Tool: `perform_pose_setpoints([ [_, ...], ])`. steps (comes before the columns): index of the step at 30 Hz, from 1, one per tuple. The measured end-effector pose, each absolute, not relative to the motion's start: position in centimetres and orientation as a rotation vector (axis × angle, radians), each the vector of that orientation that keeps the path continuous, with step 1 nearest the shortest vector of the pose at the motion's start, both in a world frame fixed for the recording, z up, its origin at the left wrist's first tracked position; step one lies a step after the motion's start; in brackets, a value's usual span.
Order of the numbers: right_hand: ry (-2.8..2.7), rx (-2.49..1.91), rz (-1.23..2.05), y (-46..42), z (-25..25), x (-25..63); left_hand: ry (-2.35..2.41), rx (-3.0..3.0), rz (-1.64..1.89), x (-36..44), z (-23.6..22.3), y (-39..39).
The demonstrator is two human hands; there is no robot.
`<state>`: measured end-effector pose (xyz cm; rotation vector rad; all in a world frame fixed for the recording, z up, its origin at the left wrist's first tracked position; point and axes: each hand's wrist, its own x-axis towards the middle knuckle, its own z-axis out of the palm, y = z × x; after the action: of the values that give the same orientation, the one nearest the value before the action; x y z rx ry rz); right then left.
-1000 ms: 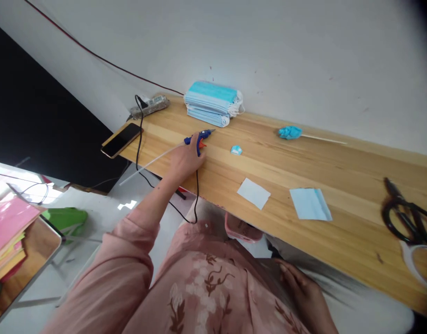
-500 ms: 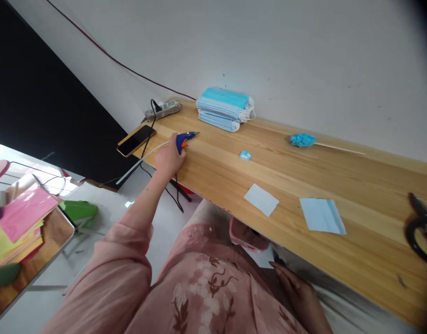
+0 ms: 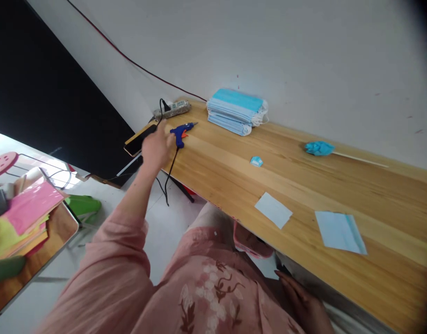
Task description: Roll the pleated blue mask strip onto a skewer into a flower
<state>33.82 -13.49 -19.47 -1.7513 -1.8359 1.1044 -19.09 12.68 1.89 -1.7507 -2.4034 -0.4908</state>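
Note:
My left hand [image 3: 155, 147] is stretched out to the far left end of the wooden table [image 3: 338, 185], smeared by motion. It hovers just left of a blue glue gun [image 3: 180, 131] with an orange trigger, which rests on the table with its black cord [image 3: 168, 174] hanging over the edge. The hand partly covers a phone [image 3: 138, 140] at the table's corner. My right hand [image 3: 302, 299] lies flat on my lap under the table edge, fingers spread, holding nothing.
A stack of blue face masks [image 3: 237, 111] and a power strip [image 3: 172, 109] sit by the wall. A small blue scrap [image 3: 257, 161], white paper square [image 3: 273, 209], light blue sheet [image 3: 340, 231] and blue crumpled wad on a stick [image 3: 319, 148] lie on the table. Coloured paper [image 3: 22, 215] sits at left.
My left hand carried the glue gun leftwards towards the power strip and now sits just left of it. The view has swung left, so the scissors have left the frame.

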Motion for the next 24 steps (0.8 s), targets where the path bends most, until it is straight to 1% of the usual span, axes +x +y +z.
perform_pose_setpoints([
  [2, -1.876, -1.73, 1.129, -13.4, -19.9, 34.5, -2.417, -1.582, -0.538, -22.3, 2.7, 11.3],
  [4, -1.9, -1.718, 1.148, -13.3, -20.2, 34.8, -2.482, -1.541, -0.461, -26.2, 3.1, 10.3],
  [6, -1.91, -1.71, 1.159, -13.2, -20.3, 34.7, -2.635, -1.603, -0.369, -29.9, 3.2, 9.6],
  [9, -1.916, -1.703, 1.192, -12.7, -20.5, 34.1, -2.804, -1.759, -0.369, -33.4, 2.8, 9.1],
  [16, -1.917, -1.7, 1.258, -12.2, -21.0, 34.0, -2.76, -1.893, -0.509, -34.6, 1.9, 8.8],
  [24, -1.877, -1.77, 1.282, -12.9, -21.3, 33.9, -2.709, -1.8, -0.496, -34.4, 1.1, 8.6],
])
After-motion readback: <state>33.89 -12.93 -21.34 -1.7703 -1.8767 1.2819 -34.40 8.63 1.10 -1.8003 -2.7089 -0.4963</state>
